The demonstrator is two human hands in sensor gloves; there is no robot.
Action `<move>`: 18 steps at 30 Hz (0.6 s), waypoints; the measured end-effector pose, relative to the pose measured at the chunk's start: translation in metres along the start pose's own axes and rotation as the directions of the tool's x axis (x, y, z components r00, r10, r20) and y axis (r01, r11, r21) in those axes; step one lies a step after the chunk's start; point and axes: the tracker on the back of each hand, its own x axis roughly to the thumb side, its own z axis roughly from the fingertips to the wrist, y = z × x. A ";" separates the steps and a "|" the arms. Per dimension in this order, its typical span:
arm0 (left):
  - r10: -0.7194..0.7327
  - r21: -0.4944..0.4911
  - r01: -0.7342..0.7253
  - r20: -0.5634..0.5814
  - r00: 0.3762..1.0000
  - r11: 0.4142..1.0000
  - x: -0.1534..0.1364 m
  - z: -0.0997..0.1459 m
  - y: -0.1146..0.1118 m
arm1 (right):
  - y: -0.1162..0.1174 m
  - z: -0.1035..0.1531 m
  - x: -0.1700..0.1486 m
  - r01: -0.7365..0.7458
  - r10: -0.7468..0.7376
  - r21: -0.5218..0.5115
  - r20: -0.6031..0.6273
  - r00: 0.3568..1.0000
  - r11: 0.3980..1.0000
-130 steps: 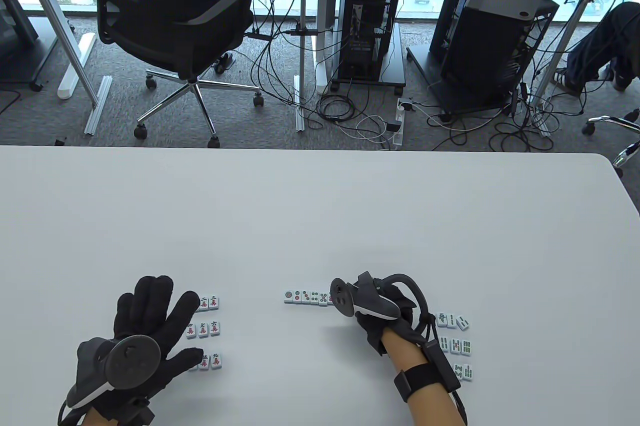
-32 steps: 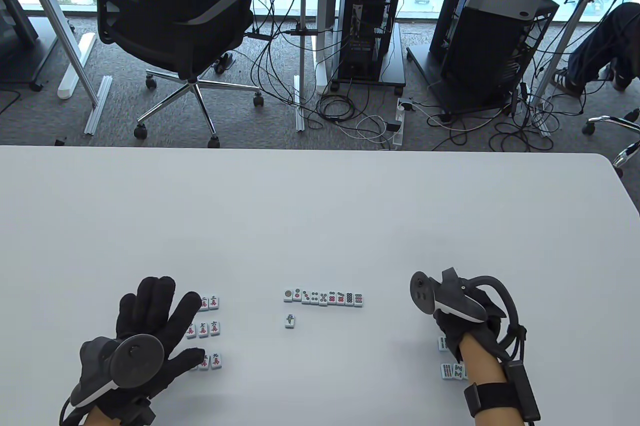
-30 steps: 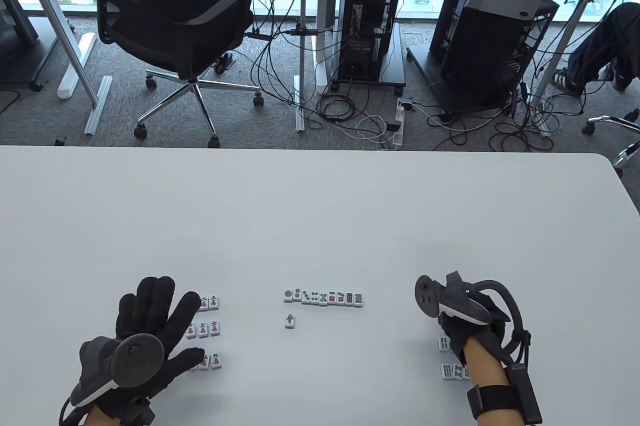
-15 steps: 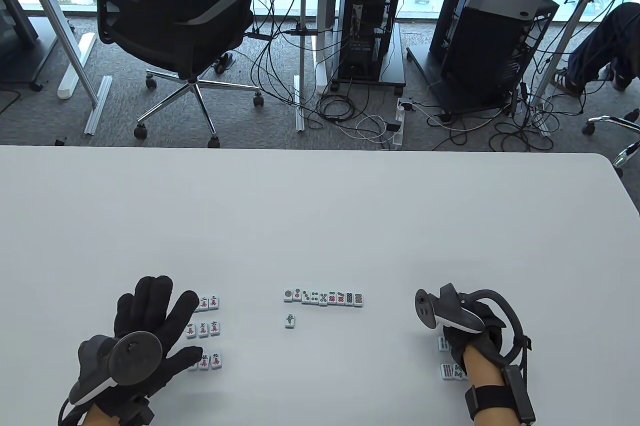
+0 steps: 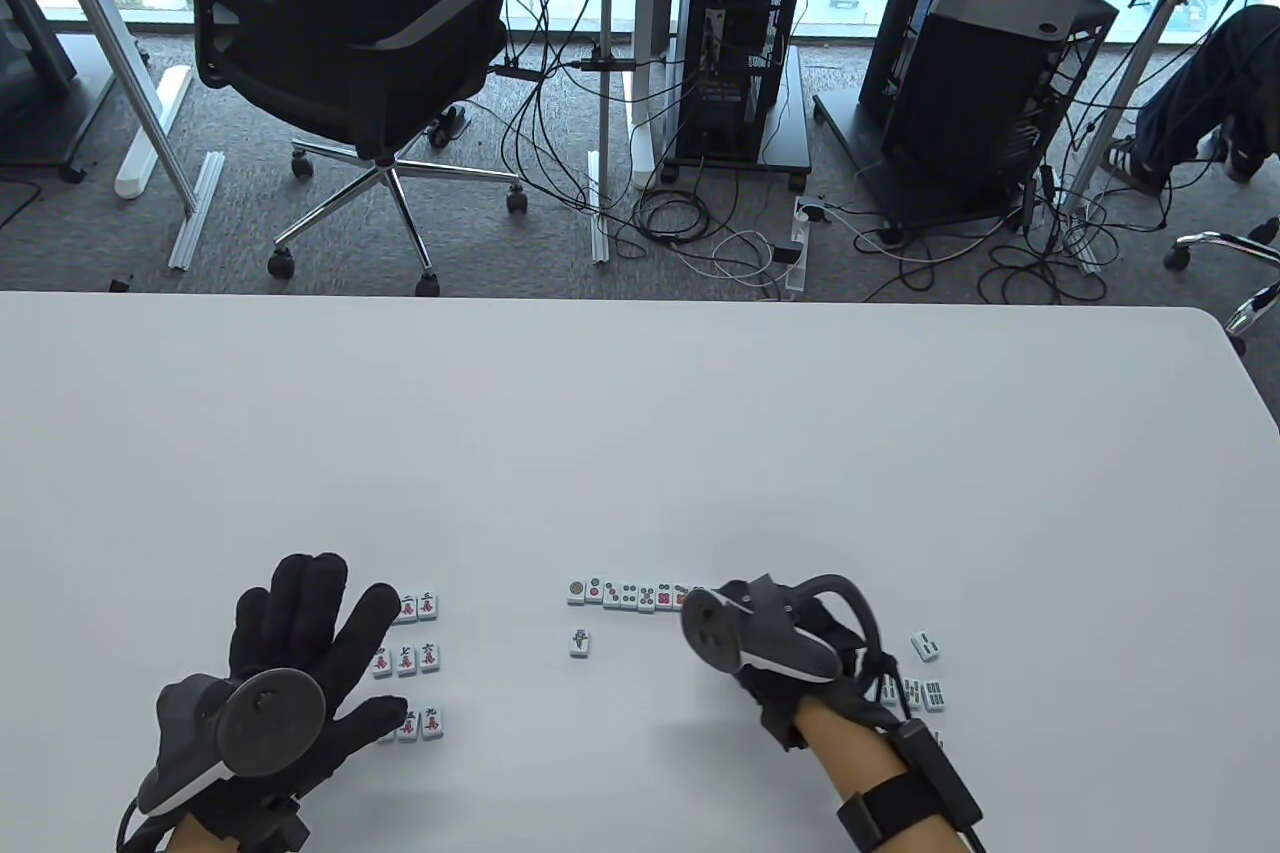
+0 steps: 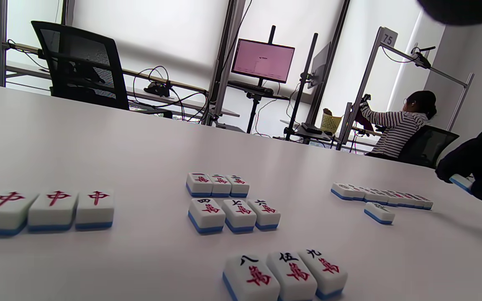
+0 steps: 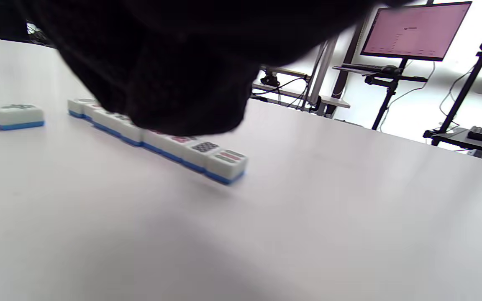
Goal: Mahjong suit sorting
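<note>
My left hand [image 5: 300,633] lies flat with fingers spread, partly covering the left column of the character tiles [image 5: 418,658]. The left wrist view shows these tiles [image 6: 232,213] in three rows. My right hand [image 5: 765,643] hovers at the right end of the dot-tile row [image 5: 630,595]; its fingers are hidden under the tracker. In the left wrist view the right hand [image 6: 481,167] pinches a blue-backed tile [image 6: 460,182]. One bamboo tile [image 5: 580,641] lies alone below the dot row's left end. More bamboo tiles [image 5: 925,690] lie to the right of my right wrist.
Three red dragon tiles [image 6: 52,205] sit in a row at the far left of the left wrist view. The white table [image 5: 640,433] stretches bare beyond the tiles. An office chair [image 5: 340,63] and computer carts stand past its far edge.
My right hand has moved left from the bamboo tiles to the right end of the dot row, now covering that end. The left hand has stayed put.
</note>
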 end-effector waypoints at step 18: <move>0.003 0.030 -0.004 0.038 0.999 1.000 0.004 0.003 0.003 | 0.026 -0.041 0.071 0.030 -0.030 0.000 0.074 0.997 1.000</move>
